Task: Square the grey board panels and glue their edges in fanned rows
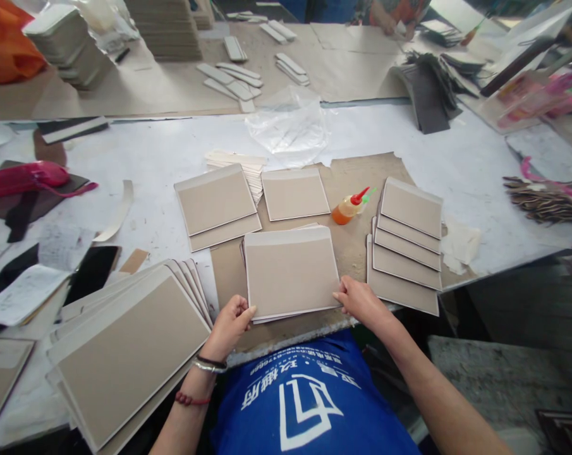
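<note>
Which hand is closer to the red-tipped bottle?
Right. The right hand, at the board's lower right corner, is below the bottle in view; the left hand, at the lower left corner, is farther.

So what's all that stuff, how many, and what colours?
Panel stack: one, beige, front middle
Fanned panels: five showing, beige, right
Overlapped panels: two showing, beige, behind left
Single panel: one, beige, behind stack
Large panels: several, beige, near left
Red-tipped squeeze bottle: one, orange, behind stack's right
Plastic bag: one, clear, upper middle
Orange bag: one, orange, top left
Pouch: one, pink, left
Others: too blurred
Apron: one, blue, bottom middle
Left hand: one, bare, stack's lower left
Right hand: one, bare, stack's lower right
</note>
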A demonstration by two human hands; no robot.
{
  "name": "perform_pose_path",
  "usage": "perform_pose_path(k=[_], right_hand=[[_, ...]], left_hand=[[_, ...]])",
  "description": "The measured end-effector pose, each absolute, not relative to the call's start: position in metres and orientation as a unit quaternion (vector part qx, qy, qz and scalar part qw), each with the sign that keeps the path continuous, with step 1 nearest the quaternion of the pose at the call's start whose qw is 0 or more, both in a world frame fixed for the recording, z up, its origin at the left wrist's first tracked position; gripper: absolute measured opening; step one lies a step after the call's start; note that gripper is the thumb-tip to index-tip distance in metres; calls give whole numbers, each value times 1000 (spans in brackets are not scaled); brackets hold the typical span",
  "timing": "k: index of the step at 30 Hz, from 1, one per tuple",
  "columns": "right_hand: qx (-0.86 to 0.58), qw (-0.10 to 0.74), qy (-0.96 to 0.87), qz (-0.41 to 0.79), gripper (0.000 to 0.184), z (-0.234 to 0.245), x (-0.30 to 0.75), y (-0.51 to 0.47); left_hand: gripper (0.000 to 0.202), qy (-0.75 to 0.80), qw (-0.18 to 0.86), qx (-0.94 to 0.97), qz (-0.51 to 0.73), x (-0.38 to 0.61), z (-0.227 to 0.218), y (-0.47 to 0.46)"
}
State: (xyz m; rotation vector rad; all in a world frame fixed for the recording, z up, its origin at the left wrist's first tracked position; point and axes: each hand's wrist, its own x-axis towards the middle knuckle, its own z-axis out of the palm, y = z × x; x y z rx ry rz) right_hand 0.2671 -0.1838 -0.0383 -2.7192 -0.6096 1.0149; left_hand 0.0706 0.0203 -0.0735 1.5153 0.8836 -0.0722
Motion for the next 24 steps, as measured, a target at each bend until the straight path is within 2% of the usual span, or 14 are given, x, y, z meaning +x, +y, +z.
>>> perform_pose_path(k=[6, 24], right_hand=[[-909, 115, -197, 348, 8, -42, 268, -185], [-913, 120, -185, 343, 7, -36, 265, -183]], left_hand=[[31, 384, 646, 659, -30, 70, -72, 21], [35, 386, 640, 664, -22, 71, -70, 21]])
